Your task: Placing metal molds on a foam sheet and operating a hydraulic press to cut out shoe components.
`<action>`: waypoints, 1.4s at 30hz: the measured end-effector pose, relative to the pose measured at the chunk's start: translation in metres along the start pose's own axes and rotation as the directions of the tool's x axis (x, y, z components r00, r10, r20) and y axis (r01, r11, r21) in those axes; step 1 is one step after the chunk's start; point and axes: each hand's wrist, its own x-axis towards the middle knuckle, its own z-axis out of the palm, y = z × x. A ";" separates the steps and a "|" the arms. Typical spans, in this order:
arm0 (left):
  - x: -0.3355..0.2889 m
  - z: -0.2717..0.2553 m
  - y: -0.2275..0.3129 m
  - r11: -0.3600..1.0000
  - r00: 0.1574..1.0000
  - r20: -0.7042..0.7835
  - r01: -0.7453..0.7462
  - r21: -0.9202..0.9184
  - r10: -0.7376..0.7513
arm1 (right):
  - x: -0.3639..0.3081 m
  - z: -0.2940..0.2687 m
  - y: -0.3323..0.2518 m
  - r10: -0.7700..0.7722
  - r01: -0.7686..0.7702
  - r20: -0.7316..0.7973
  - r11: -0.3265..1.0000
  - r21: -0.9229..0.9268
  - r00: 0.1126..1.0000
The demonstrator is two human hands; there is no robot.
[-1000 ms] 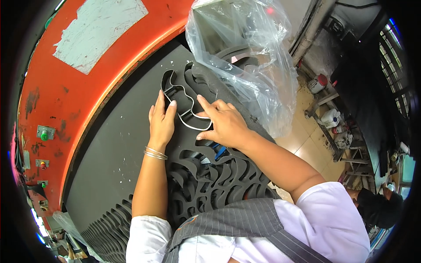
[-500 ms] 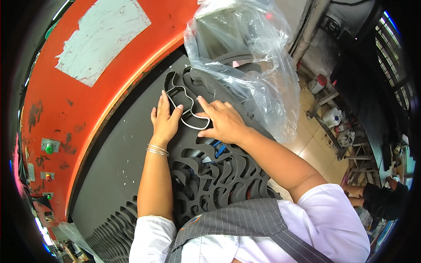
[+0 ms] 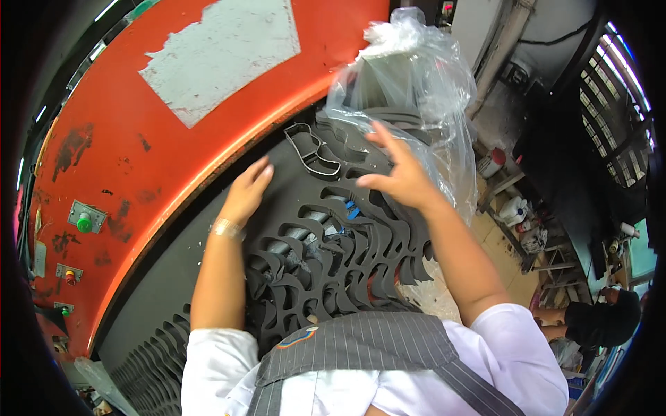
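A metal cutting die (image 3: 318, 154), a thin band bent into a wavy outline, lies flat on a dark grey foam sheet (image 3: 274, 197). My left hand (image 3: 246, 193) hovers to the left of the die, fingers stretched out and holding nothing. On the die's other side my right hand (image 3: 406, 175) is raised, thumb and fingers spread, apart from the die. Nearer to me, the sheet is cut into a web of curved holes (image 3: 333, 263), and small blue pieces (image 3: 352, 209) show through it.
An orange machine (image 3: 159, 187) with a green button (image 3: 84, 222) and a red one (image 3: 70, 277) curves along the left. A clear plastic bag (image 3: 444, 104) drapes over the far right end. Containers (image 3: 513, 210) stand on the right, and another person (image 3: 603, 317) is at the lower right.
Both hands have let go of the die and moved apart, the left one to the left, the right one to the right. The die stays on the foam. The whole view has shifted.
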 end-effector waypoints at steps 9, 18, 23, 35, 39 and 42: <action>-0.298 -0.212 -0.036 0.994 0.186 -0.981 -0.097 0.041 0.059 | -0.004 0.041 -0.150 -0.216 0.201 0.039 0.951 0.233 0.976; -0.495 -0.467 -0.100 0.738 -0.492 -0.596 0.616 0.277 0.635 | 0.032 0.263 -0.337 -0.789 0.734 0.059 0.593 0.331 0.611; -0.438 -0.521 -0.117 0.908 -0.373 -0.886 0.403 0.111 0.274 | 0.075 0.324 -0.353 -0.746 0.754 -0.110 0.651 0.086 0.657; -0.323 -0.226 -0.050 0.863 0.589 -0.749 0.164 0.478 0.303 | -0.008 0.231 -0.219 -0.123 0.249 0.551 0.955 -0.160 0.826; -0.253 -0.176 -0.049 0.782 0.879 0.001 -0.425 0.457 0.477 | -0.016 0.228 -0.189 0.133 0.123 0.612 0.925 -0.358 0.780; -0.221 -0.149 -0.060 0.777 0.936 0.108 -0.339 0.530 0.334 | -0.014 0.250 -0.169 0.216 0.089 0.606 0.898 -0.431 0.765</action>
